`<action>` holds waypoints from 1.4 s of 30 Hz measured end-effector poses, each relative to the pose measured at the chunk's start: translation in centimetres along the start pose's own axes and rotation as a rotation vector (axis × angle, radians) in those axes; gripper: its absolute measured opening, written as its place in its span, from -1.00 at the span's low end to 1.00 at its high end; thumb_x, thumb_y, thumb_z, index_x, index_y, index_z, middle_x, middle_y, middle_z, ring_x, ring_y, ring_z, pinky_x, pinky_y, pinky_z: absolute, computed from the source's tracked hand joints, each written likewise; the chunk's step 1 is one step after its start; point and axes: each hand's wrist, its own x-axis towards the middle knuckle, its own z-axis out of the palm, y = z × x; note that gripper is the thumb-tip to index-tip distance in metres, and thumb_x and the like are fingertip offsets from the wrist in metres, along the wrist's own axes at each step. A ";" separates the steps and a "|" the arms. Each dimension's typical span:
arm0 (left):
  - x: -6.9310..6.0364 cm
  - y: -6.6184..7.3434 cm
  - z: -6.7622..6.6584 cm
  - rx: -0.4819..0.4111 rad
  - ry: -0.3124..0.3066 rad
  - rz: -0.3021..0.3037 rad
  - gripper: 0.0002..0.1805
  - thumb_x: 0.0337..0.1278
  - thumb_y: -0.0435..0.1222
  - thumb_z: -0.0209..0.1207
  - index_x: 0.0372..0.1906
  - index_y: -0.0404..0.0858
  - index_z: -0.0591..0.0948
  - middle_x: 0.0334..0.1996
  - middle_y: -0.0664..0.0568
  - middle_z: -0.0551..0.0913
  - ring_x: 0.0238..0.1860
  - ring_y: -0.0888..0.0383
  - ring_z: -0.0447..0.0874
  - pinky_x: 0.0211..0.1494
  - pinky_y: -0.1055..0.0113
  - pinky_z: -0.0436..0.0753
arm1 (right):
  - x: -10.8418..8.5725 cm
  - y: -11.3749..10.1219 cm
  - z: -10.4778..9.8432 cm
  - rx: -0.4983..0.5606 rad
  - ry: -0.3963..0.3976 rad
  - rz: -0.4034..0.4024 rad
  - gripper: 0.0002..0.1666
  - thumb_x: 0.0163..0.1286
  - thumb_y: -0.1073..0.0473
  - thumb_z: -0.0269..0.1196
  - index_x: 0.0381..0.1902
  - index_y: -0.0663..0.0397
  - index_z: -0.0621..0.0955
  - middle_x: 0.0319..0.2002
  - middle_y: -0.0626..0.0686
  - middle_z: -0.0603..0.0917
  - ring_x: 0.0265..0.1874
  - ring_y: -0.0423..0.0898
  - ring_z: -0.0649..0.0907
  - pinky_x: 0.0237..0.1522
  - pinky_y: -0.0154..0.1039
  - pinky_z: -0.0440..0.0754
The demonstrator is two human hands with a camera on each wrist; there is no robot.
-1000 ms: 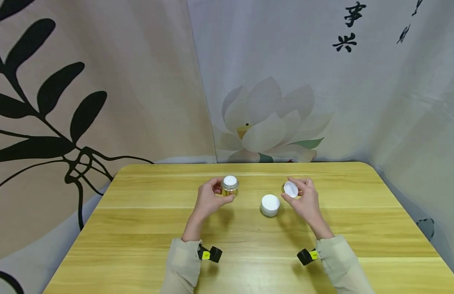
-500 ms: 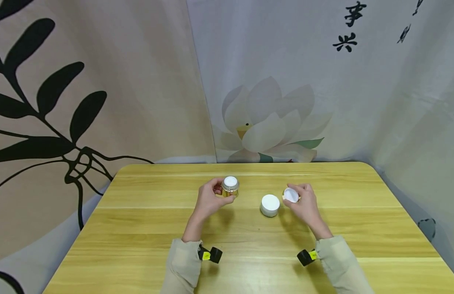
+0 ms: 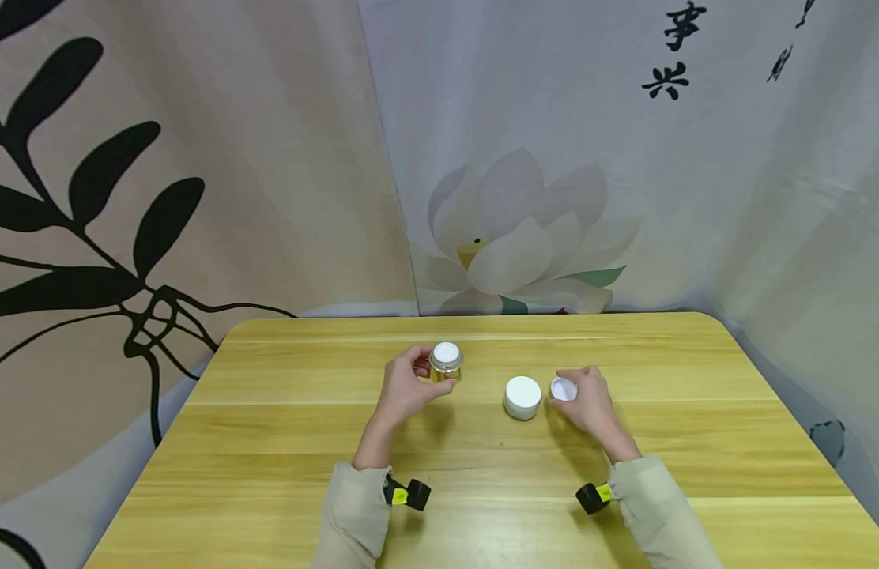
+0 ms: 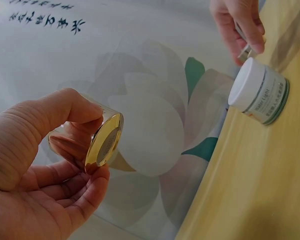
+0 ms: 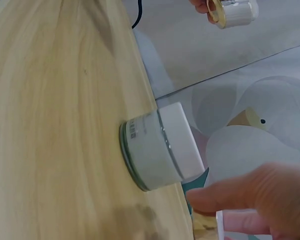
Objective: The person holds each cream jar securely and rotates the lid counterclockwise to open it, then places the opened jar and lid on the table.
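Note:
My left hand [image 3: 405,389] grips a small gold-based clear jar [image 3: 446,362] with a white top, held above the table. In the left wrist view, the shiny gold underside [image 4: 108,142] of this jar faces the camera, between thumb and fingers. My right hand [image 3: 590,403] pinches a round gold lid [image 3: 563,390] by its rim, its white inside turned up. Whether that lid touches the table is hard to tell. Just left of the lid, a wider white-capped cream jar [image 3: 522,397] stands upright; printed lettering shows on its side [image 4: 270,95] in the left wrist view.
All this is over a wooden table [image 3: 454,474], whose back edge meets a printed curtain [image 3: 326,197] with a lotus and dark leaves. A black wrist camera [image 3: 417,494] sits at the left sleeve and another black camera [image 3: 590,498] at the right.
My right hand has come down and slightly nearer with the gold lid, now closer to table level. The left hand with its jar and the standing cream jar have hardly moved.

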 end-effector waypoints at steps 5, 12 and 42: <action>0.0 0.1 0.0 0.002 0.005 0.004 -0.50 -0.29 -0.44 0.41 -0.08 -0.44 0.55 -0.29 -0.10 0.56 -0.33 0.10 0.46 -0.28 0.41 0.49 | 0.0 0.4 0.1 -0.030 -0.024 0.009 -0.42 0.03 0.31 0.38 0.04 0.46 0.53 -0.08 0.42 0.43 -0.10 0.27 0.42 -0.07 0.13 0.40; 0.1 0.0 0.0 0.005 0.009 0.006 -0.51 -0.30 -0.44 0.41 -0.09 -0.43 0.56 -0.31 -0.09 0.56 -0.34 0.11 0.46 -0.29 0.42 0.49 | 0.1 0.9 0.3 -0.063 -0.046 0.001 -0.40 -0.03 0.30 0.42 0.00 0.45 0.56 -0.13 0.41 0.44 -0.14 0.26 0.44 -0.09 0.11 0.42; 0.0 0.1 0.1 0.010 0.013 0.020 -0.51 -0.30 -0.45 0.41 -0.09 -0.44 0.56 -0.30 -0.10 0.57 -0.33 0.10 0.47 -0.28 0.42 0.49 | 0.1 2.0 0.6 -0.119 -0.103 -0.030 -0.44 -0.15 0.24 0.51 -0.14 0.38 0.63 -0.27 0.30 0.47 -0.29 0.16 0.50 -0.19 0.09 0.48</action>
